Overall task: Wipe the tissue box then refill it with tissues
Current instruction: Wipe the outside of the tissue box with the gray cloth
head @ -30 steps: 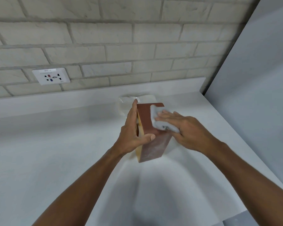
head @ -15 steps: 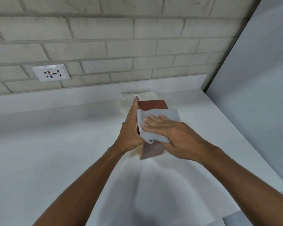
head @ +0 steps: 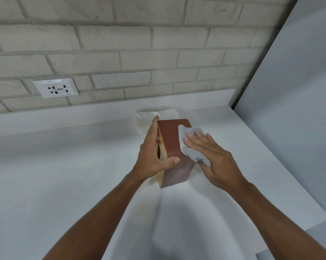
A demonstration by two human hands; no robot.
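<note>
A reddish-brown tissue box [head: 170,141] stands tipped on its side on the white counter [head: 64,175], its pale yellow face with the opening turned left. My left hand [head: 152,154] grips it, fingers along the left face and thumb on the brown top side. My right hand [head: 209,152] presses a folded white cloth [head: 188,143] flat against the box's right upper edge. Behind the box lies a clear plastic pack of tissues [head: 149,119], partly hidden by my left hand.
A white socket plate [head: 56,88] sits on the brick wall at the back left. A grey panel [head: 293,109] rises along the counter's right side. The counter's front right corner [head: 323,218] ends near my right forearm.
My right hand has slid the cloth from the left part of the box's top side over to its right edge. My left hand has kept its hold on the box.
</note>
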